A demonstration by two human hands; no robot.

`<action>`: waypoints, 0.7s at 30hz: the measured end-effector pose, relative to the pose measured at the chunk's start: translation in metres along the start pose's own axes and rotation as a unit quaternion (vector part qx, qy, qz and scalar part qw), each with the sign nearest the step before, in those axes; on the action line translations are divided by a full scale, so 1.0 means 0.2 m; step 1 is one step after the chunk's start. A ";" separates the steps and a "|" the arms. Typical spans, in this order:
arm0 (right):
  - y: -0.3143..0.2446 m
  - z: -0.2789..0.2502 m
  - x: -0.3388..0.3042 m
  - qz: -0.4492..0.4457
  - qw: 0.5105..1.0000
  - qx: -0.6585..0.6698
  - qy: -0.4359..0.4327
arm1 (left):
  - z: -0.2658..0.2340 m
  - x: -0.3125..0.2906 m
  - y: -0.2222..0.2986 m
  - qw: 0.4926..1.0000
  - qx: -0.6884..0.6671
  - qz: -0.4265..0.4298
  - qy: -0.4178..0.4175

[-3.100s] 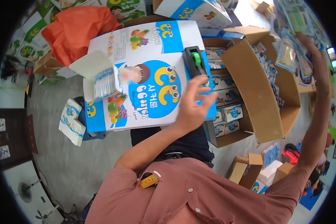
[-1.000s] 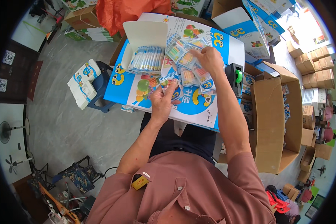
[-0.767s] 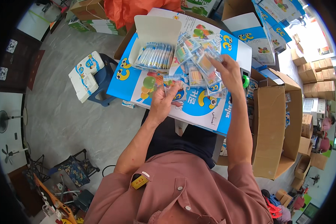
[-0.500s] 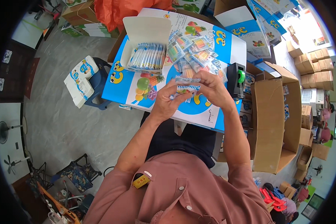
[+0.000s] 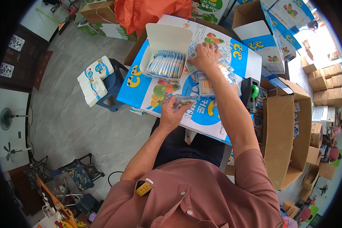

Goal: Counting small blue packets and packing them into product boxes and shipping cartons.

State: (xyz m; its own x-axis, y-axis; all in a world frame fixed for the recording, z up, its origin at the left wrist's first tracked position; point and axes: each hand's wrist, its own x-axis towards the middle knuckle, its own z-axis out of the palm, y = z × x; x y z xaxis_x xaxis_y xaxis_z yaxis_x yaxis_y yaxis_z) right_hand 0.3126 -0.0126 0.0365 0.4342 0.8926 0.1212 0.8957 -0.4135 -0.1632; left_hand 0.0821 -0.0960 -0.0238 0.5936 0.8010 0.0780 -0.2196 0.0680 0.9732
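My left hand [image 5: 171, 114] pinches small clear packets [image 5: 185, 100] with blue-and-white ends, just above the near edge of a blue-and-white printed carton [image 5: 140, 91] that serves as a worktop. Over the far part of a loose heap of similar packets [image 5: 207, 88], my right hand [image 5: 206, 59] reaches down, thumb and fingers apart. The packets show colourful sticks inside. Whether its fingertips have hold of one is hidden. Left of the heap stands a white box [image 5: 169, 38], lid raised, with a row of packets [image 5: 166, 64] upright inside.
A black tape dispenser [image 5: 250, 95] with green tape stands at the worktop's right edge. Beside it is an open brown carton [image 5: 279, 140]. Flattened printed boxes [image 5: 96, 81] lie on a blue stool [image 5: 112, 93] at left. An orange bag [image 5: 150, 15] is behind.
My hands have parted: the right one moved away to the far side of the heap, while the left one stays near the front edge with packets. The view has shifted slightly.
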 end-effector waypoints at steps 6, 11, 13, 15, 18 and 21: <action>0.08 0.01 0.00 0.017 0.993 0.110 0.027 | 0.01 0.04 0.05 0.998 0.056 -0.010 -0.036; 0.08 0.05 -0.06 0.025 0.960 0.243 0.133 | -0.07 0.02 -0.05 0.991 0.134 -0.014 0.000; 0.15 0.02 -0.17 -0.027 0.949 0.267 0.167 | -0.01 0.03 -0.04 0.999 0.025 -0.012 0.031; 0.14 -0.19 -0.28 -0.041 0.935 0.338 0.100 | -0.07 0.03 -0.03 0.997 0.026 -0.058 0.049; 0.19 -0.32 -0.52 -0.015 0.878 0.459 0.138 | -0.01 0.04 0.05 1.000 0.007 -0.026 0.007; 0.19 -0.35 -0.71 -0.009 0.828 0.554 0.091 | -0.01 0.06 0.04 0.999 0.012 0.010 -0.032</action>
State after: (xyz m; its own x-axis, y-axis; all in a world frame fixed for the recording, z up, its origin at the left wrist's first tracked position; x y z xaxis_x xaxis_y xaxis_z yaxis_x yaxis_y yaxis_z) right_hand 0.2907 -0.1682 0.0809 0.5199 0.8131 0.2619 0.3085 0.1072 -0.9452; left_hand 0.0861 -0.0858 -0.0152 0.6380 0.7620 0.1110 -0.2144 0.0373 0.9760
